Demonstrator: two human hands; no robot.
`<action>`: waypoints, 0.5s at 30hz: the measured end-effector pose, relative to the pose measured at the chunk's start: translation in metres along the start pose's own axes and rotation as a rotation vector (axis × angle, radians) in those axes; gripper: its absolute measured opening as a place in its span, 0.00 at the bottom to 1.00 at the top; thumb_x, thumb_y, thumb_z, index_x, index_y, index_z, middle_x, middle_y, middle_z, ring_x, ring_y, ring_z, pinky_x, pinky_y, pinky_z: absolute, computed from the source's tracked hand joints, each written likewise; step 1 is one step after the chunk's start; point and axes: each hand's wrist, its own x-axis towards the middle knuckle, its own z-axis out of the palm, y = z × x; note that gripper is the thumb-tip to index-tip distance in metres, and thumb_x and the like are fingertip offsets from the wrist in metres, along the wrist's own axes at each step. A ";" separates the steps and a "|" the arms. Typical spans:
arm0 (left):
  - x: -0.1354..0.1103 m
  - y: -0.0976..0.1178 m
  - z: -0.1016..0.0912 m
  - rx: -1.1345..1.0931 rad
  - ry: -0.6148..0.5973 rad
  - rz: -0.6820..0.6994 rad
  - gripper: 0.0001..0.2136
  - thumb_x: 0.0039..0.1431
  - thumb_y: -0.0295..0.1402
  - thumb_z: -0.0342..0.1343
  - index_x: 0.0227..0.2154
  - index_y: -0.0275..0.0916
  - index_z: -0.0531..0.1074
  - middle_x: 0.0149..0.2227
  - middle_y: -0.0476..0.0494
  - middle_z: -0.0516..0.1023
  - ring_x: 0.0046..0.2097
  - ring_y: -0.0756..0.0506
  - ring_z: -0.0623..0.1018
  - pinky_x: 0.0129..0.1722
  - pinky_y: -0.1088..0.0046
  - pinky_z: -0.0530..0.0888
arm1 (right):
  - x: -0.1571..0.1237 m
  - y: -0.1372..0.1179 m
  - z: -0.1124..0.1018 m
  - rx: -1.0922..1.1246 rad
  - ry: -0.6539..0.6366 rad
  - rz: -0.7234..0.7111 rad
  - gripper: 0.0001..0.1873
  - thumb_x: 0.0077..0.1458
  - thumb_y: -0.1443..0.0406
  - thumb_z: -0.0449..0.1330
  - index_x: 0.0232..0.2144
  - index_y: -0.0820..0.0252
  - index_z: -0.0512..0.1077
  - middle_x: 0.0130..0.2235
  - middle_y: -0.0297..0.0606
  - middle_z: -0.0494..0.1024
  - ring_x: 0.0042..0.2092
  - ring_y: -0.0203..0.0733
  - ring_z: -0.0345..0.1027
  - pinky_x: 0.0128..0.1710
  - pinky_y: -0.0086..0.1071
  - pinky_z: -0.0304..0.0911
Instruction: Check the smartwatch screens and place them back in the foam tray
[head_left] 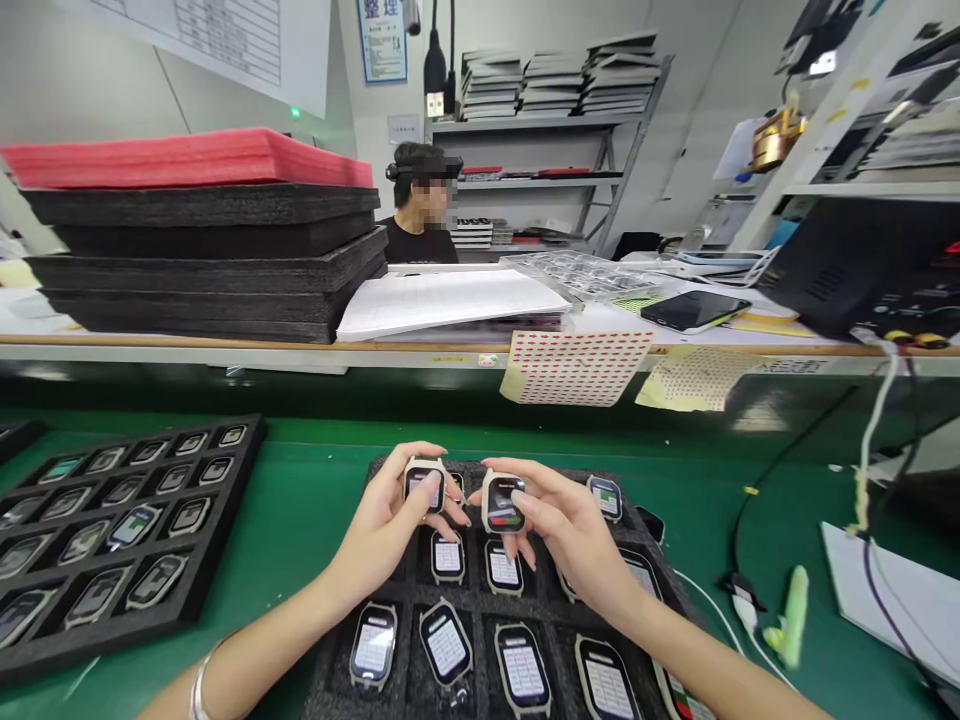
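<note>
My left hand (396, 510) is closed around a smartwatch body (424, 482) without a strap, its thumb on the dark screen. A second strapless smartwatch (502, 503) sits in my right hand (559, 515), gripped at the edges with the thumb over its screen; red and green marks glow near the bottom. Both watches are held side by side above a black foam tray (401, 640). In that tray's compartments lie several more watches, such as this lit watch (523, 668) showing a white grid. My forearms and hands cover part of the tray.
Another foam tray (196, 572) of watches lies at the left on the green mat (277, 540). A shelf edge (420, 358) runs across behind, carrying stacked foam (202, 230), papers (450, 300) and a phone (694, 311). Cables (739, 530) lie at the right. A co-worker (420, 205) is beyond.
</note>
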 end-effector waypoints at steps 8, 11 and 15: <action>-0.007 0.005 0.004 -0.188 0.014 -0.083 0.21 0.51 0.25 0.54 0.50 0.40 0.65 0.39 0.41 0.76 0.43 0.41 0.76 0.41 0.61 0.75 | -0.001 -0.006 0.000 -0.014 0.042 -0.009 0.19 0.57 0.61 0.60 0.49 0.60 0.70 0.28 0.36 0.73 0.22 0.36 0.68 0.15 0.24 0.59; -0.011 0.008 0.005 -0.177 0.013 -0.079 0.19 0.49 0.23 0.54 0.47 0.40 0.67 0.40 0.40 0.76 0.44 0.39 0.76 0.42 0.60 0.74 | -0.002 -0.008 0.003 -0.059 0.065 -0.006 0.18 0.55 0.60 0.61 0.48 0.60 0.71 0.27 0.36 0.74 0.20 0.34 0.66 0.14 0.24 0.58; -0.017 0.012 0.008 -0.188 0.022 -0.098 0.17 0.52 0.25 0.54 0.47 0.40 0.67 0.40 0.40 0.76 0.42 0.40 0.76 0.41 0.61 0.75 | -0.011 -0.021 0.013 -0.029 0.035 0.001 0.16 0.55 0.60 0.63 0.45 0.59 0.72 0.31 0.39 0.77 0.19 0.31 0.65 0.14 0.23 0.58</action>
